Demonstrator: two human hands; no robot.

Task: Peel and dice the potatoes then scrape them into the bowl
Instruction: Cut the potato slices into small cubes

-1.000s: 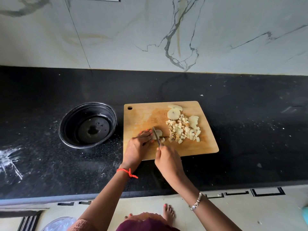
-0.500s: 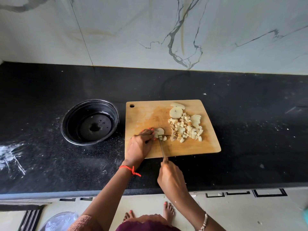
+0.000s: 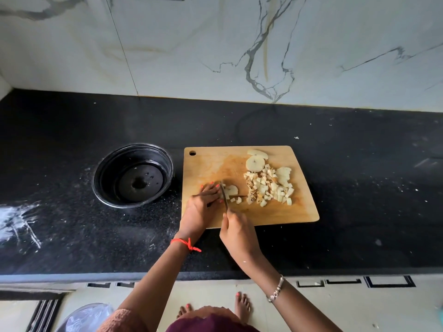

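Bowl (image 3: 139, 180): black, round, standing on the dark desk (image 3: 359, 188) just left of the wooden cutting board (image 3: 211, 164), apart from it by a narrow gap. No potato visible inside it.

Left hand (image 3: 200, 209): lies on the near left part of the board, fingers bent, tips down close against the left face of the knife (image 3: 224, 195). It steadies the potato slice (image 3: 232, 190); the part under the fingers is hidden, and the pale remainder shows just right of the blade. A red thread (image 3: 185, 244) circles the wrist.

Knife: blade points away from the person, edge down on the board, between the left fingertips and the visible part of the slice. A few cut bits (image 3: 237, 200) lie just right of the blade, near its handle end.

Right hand (image 3: 237, 232): at the board's near edge, fingers wrapped round the knife handle, which is hidden in the grip. A bracelet (image 3: 275, 289) sits on that forearm.

Diced potato pile (image 3: 268, 188): on the right half of the board, well right of both hands. Two round slices (image 3: 255, 163) rest at its far side.
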